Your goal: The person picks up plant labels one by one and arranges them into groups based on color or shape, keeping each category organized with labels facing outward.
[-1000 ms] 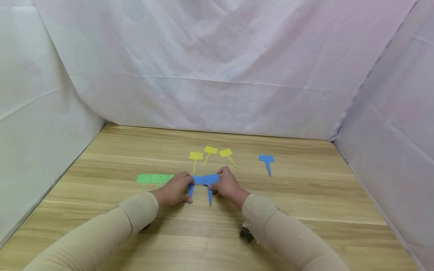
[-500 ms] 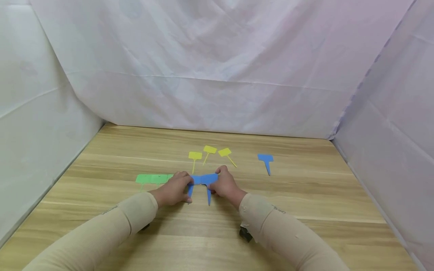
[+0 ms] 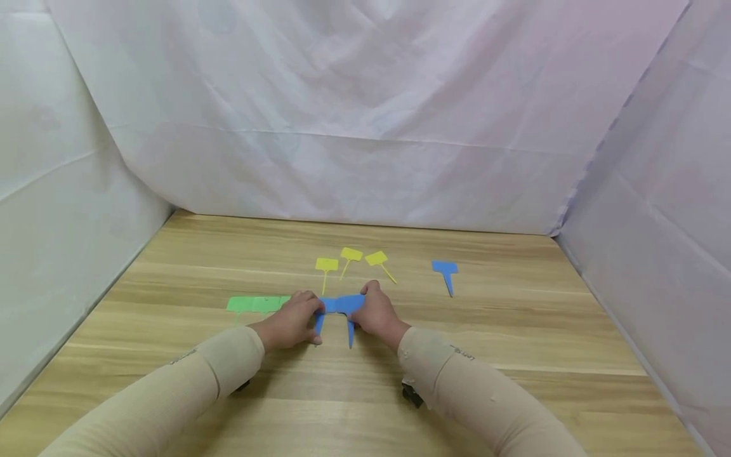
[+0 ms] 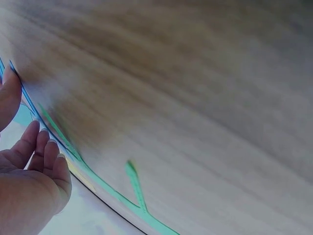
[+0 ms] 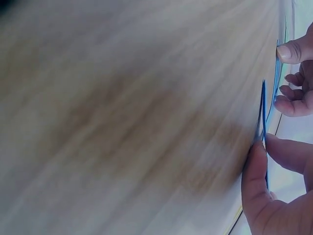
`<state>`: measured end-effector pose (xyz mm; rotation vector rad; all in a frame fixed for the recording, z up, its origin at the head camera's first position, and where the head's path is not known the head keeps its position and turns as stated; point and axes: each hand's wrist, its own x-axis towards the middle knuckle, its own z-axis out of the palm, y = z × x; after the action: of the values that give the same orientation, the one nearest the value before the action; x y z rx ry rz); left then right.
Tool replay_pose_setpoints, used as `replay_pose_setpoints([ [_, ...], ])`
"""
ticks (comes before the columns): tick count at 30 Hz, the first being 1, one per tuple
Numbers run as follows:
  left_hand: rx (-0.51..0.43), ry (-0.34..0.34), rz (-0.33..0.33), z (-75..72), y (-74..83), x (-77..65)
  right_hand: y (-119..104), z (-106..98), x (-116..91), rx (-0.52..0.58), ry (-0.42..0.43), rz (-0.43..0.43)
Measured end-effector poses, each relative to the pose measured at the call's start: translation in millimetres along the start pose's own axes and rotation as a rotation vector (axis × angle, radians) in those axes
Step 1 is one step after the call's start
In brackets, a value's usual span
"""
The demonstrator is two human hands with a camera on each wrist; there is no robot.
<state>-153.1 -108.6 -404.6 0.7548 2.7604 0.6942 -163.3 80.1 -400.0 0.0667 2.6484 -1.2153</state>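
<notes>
In the head view, two blue T-shaped plant labels lie side by side, heads meeting and stems toward me. My left hand (image 3: pixel 292 318) rests on the left blue plant label (image 3: pixel 329 305), fingers at its head and thumb by its stem tip. With thumb and finger my right hand (image 3: pixel 377 311) pinches the right blue plant label (image 3: pixel 349 303) at its right end. The right wrist view has this pinched label (image 5: pixel 264 110) edge-on between thumb and fingertip. Left of my left hand runs a row of green plant labels (image 3: pixel 251 304), partly covered by the hand.
Another blue plant label (image 3: pixel 445 266) lies apart to the right. Behind the hands are three yellow plant labels, one on the left (image 3: pixel 327 264), one in the middle (image 3: pixel 351 254) and one on the right (image 3: pixel 376 258). White cloth (image 3: pixel 365 158) walls the wooden table (image 3: pixel 320 406).
The right blue label has shifted slightly left in my right hand, its head now meeting the left one more evenly. My left hand has stayed on its label.
</notes>
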Motion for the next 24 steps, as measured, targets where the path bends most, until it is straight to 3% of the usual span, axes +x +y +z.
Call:
replay_pose_setpoints([
  [24, 0.027, 0.022, 0.022, 1.6, -0.1, -0.7, 4.6, -1.6, 5.6, -0.146, 0.010, -0.045],
])
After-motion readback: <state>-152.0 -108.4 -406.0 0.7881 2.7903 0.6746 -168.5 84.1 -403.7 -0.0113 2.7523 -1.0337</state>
